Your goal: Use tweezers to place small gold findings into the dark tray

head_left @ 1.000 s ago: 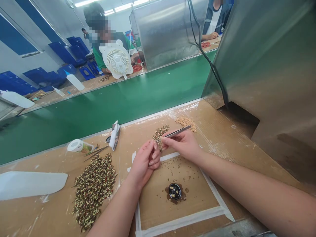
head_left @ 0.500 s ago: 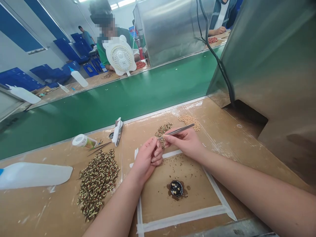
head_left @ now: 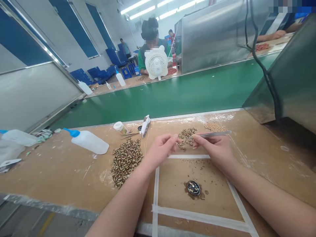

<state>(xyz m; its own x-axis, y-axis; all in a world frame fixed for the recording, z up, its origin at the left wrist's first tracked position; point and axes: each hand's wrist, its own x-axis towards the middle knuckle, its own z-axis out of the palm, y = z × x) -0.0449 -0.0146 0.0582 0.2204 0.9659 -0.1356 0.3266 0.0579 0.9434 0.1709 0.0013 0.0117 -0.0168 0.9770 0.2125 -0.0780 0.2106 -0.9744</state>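
Observation:
My right hand point(head_left: 219, 149) is closed around a pair of metal tweezers point(head_left: 217, 134), whose tips point left. Facing it, my left hand point(head_left: 165, 146) is pinched at thumb and forefinger; anything between them is too small to make out. Just behind the fingertips lies a small heap of gold-and-dark curved pieces point(head_left: 187, 132), a few strewn toward me. Farther back spreads a patch of small tan pieces point(head_left: 214, 127). Between my forearms, inside a white tape outline point(head_left: 197, 215), a small round black dish point(head_left: 194, 188) holds dark liquid and pale bits, with wet stains around it.
Left of my left forearm is a large pile of similar pieces point(head_left: 126, 161). Beyond it are a small white-lidded jar point(head_left: 120, 127), another pair of tweezers point(head_left: 130, 135) and a squeeze bottle point(head_left: 90, 142). A green belt point(head_left: 163, 98) crosses behind; a co-worker sits behind a white fan point(head_left: 156, 64).
The camera view has swung left, shifting the scene rightward. My hands have moved apart, and the tweezer tips have drawn away from my left fingertips.

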